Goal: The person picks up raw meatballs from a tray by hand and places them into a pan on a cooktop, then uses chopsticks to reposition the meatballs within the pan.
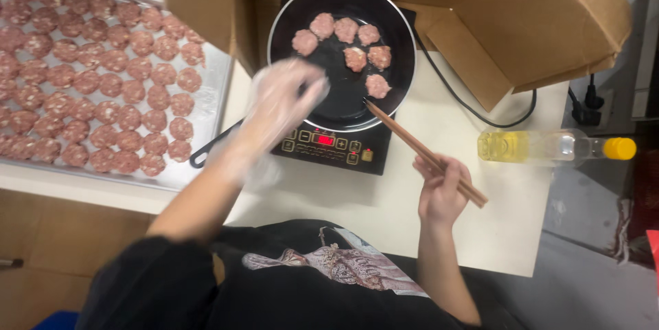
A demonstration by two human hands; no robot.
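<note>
Left hand in a clear plastic glove, blurred, hovering over the near-left rim of the black frying pan; fingers look loosely curled, can't tell whether anything is pinched in them. Right hand bare, closed around a pair of wooden chopsticks, gripped near their back end; the tips sit together at the pan's near-right edge, just below the closest meat patty. Seven raw pink patties in the pan, grouped in the far half, near half bare. Pan sits on a black induction cooktop (red display lit), its handle pointing left under the gloved forearm. Left of that: metal tray packed with rows of raw patties, right edge of tray near the pan handle. Cardboard box stands open behind the cooktop. Clear oil bottle with yellow cap lies on its side at the right end of the white table, well apart from the right hand.
</note>
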